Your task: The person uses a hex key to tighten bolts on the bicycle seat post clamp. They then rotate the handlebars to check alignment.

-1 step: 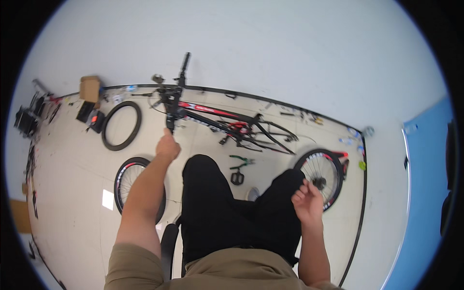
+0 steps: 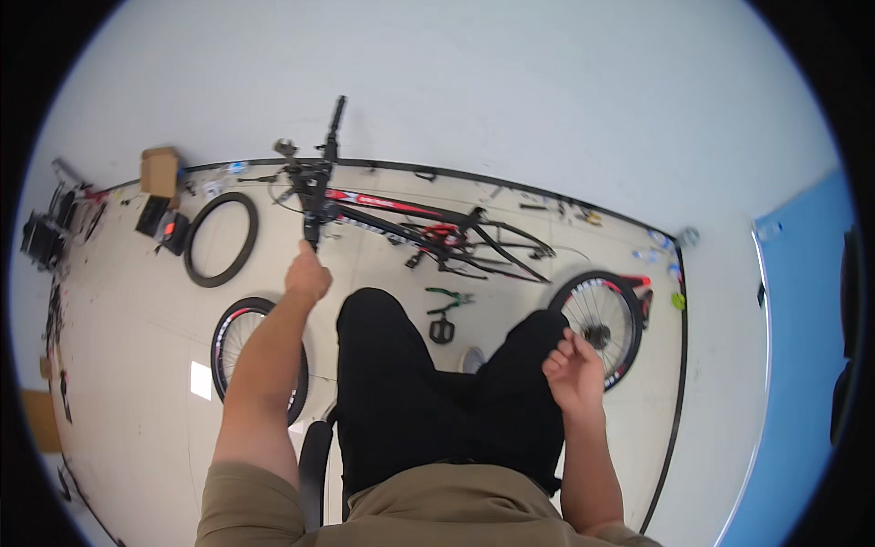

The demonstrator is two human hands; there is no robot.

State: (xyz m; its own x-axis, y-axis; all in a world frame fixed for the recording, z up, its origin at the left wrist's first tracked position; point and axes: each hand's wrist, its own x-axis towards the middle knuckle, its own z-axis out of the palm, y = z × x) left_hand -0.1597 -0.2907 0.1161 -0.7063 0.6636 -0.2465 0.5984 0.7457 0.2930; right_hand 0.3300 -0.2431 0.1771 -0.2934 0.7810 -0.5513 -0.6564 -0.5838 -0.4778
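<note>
A black and red bicycle frame (image 2: 398, 211) without wheels lies ahead of me on the floor. Its black handlebar (image 2: 332, 150) points up toward the wall at the far end. At the near end, my left hand (image 2: 308, 276) is closed around the handlebar grip (image 2: 312, 239), arm stretched forward. My right hand (image 2: 576, 372) hovers by my right knee, palm up with fingers curled in; whether anything small is between them cannot be made out. Just beyond it lies a rear wheel (image 2: 622, 360) with a cassette. Green-handled pliers (image 2: 447, 301) and a black pedal (image 2: 441, 330) rest between my knees.
Left of me are a second wheel (image 2: 221, 345) under my forearm and a loose tire (image 2: 191, 257). An open cardboard box (image 2: 159, 171) stands by the wall. Small parts and tools (image 2: 570, 211) line the far wall. A black chair armrest (image 2: 315, 465) is beside my left hip.
The whole view has shifted slightly, so things sit a little further left. My left hand keeps its hold on the handlebar grip; my right hand stays curled by the knee.
</note>
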